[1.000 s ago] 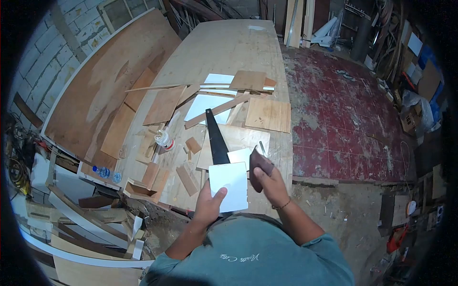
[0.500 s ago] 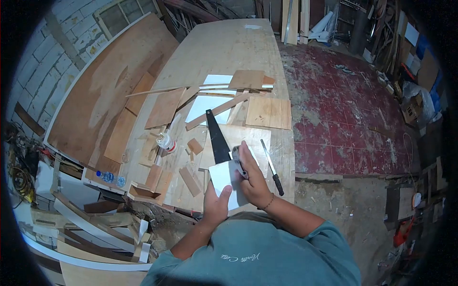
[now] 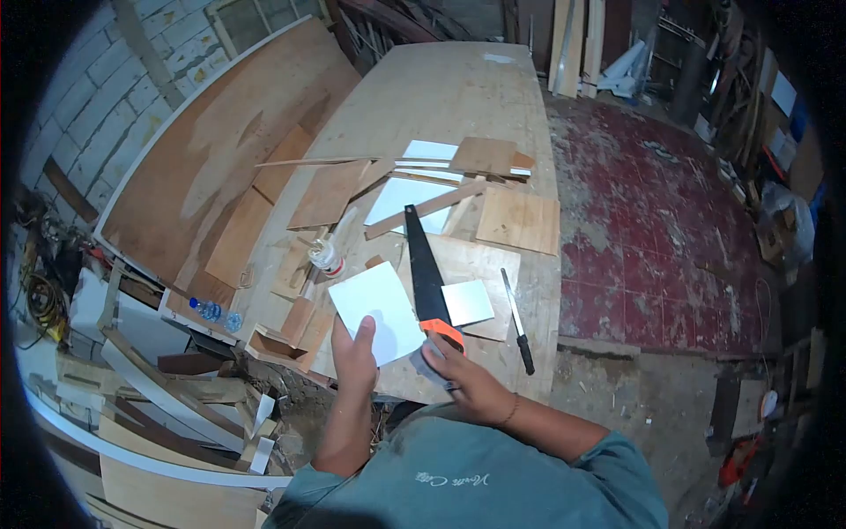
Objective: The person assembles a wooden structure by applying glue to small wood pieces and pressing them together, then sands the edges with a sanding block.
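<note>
My left hand [image 3: 357, 353] grips a white rectangular board [image 3: 374, 309] by its lower edge, thumb on the white face. My right hand [image 3: 467, 375] is at the board's lower right corner, fingers closed round a thin grey curved piece [image 3: 429, 366] that is partly hidden and blurred. Just beyond the hands, a handsaw [image 3: 425, 273] with an orange and black handle lies on the table. A smaller white piece [image 3: 468, 302] lies right of its blade. Further right is a long thin tool [image 3: 514, 304] with a black grip.
On the wooden table [image 3: 441, 88] lie brown boards [image 3: 518, 219], strips and white sheets. A white bottle [image 3: 325, 257] stands left of the saw. Plastic bottles [image 3: 205, 309] lie at the left edge. A large panel [image 3: 211, 132] leans at the left, and red floor [image 3: 626, 220] shows at right.
The white board has swung left and tilted in my left hand. My right hand has moved down, away from the board's face, with the grey piece. The saw handle and smaller white piece now show.
</note>
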`<state>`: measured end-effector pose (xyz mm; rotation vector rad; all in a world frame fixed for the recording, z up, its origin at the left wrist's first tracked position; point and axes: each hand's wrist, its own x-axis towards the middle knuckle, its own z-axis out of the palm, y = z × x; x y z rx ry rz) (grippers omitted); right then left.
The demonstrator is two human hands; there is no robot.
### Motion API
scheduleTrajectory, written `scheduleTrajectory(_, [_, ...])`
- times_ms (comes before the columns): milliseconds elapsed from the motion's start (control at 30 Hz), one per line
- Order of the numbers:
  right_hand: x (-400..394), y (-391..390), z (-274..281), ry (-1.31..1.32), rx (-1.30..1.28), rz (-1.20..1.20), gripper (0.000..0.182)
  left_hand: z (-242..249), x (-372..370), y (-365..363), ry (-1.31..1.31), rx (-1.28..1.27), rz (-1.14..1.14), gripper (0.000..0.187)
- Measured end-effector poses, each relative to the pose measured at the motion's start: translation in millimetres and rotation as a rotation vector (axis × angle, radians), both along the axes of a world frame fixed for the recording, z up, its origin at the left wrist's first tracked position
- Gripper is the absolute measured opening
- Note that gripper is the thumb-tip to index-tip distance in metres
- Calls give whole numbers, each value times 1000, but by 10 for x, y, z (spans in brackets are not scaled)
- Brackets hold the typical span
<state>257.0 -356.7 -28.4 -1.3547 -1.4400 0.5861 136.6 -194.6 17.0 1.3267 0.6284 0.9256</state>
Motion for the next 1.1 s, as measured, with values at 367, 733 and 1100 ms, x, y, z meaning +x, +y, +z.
scheduleTrajectory(367, [216, 9, 497, 171, 105, -424, 46, -37, 101, -423, 35, -104, -168, 45])
scheduleTrajectory(733, [145, 248, 189, 324, 70, -242, 56, -279, 147, -579, -40, 45, -157, 43])
scheduleTrajectory(1100, [153, 304, 400, 117, 150, -291, 77, -220, 68, -361, 79, -85, -292, 42])
